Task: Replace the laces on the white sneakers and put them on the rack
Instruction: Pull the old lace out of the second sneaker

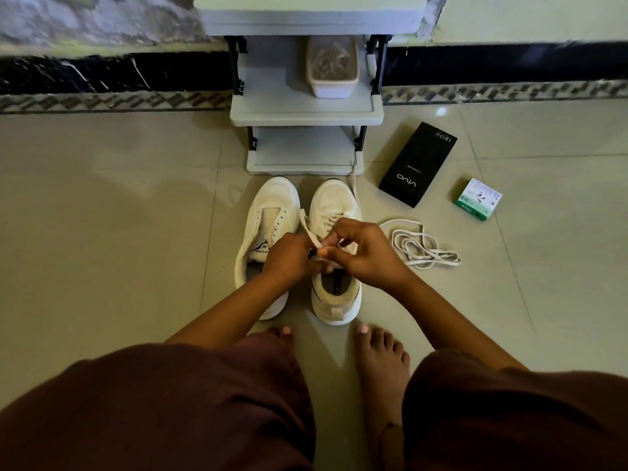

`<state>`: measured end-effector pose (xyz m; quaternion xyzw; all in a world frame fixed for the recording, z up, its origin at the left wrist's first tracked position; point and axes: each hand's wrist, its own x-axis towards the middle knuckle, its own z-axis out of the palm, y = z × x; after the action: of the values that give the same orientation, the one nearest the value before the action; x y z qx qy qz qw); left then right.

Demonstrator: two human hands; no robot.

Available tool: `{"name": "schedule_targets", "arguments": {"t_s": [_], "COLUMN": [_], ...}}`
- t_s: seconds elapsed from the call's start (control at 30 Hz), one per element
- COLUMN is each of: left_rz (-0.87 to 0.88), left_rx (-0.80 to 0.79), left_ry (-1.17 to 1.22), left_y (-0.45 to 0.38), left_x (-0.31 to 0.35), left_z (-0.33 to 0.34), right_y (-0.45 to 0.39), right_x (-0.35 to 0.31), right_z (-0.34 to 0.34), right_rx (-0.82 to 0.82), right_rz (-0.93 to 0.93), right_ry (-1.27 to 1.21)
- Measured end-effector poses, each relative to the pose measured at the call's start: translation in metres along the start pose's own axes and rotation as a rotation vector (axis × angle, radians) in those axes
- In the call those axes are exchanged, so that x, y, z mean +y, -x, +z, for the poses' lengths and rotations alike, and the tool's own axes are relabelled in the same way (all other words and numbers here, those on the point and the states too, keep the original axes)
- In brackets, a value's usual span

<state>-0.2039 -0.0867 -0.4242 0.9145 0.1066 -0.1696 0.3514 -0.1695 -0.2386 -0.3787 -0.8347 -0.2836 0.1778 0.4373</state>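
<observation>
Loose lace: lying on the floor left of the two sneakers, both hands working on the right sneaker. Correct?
Not quite. The head view shows the loose lace on the floor to the right of the two sneakers, not the left. The rest holds: the left hand and right hand are both working a lace over the right sneaker.
</observation>
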Motion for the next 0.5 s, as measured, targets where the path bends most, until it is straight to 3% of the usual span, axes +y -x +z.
{"name": "schedule_targets", "arguments": {"t_s": [0.07, 0.13, 0.3, 0.5], "left_rz": [0.021, 0.048, 0.073, 0.112], "left_rx": [-0.031, -0.045, -0.022, 0.033], "left_ry": [-0.047, -0.065, -0.038, -0.041], "left_y": [0.000, -0.001, 0.001, 0.002], "left_x": [0.001, 0.001, -0.002, -0.001], "left_z": [0.000, 0.000, 0.001, 0.002], "right_y": [-0.004, -0.004, 0.015, 0.019], "right_x": [-0.004, 0.002, 0.035, 0.036], "right_z": [-0.002, -0.004, 0.000, 0.017], "right_rx": [0.038, 0.100, -0.085, 0.108], "right_rz": [-0.003, 0.041, -0.092, -0.210], "right_ry": [-0.205, -0.161, 0.688, 0.971]}}
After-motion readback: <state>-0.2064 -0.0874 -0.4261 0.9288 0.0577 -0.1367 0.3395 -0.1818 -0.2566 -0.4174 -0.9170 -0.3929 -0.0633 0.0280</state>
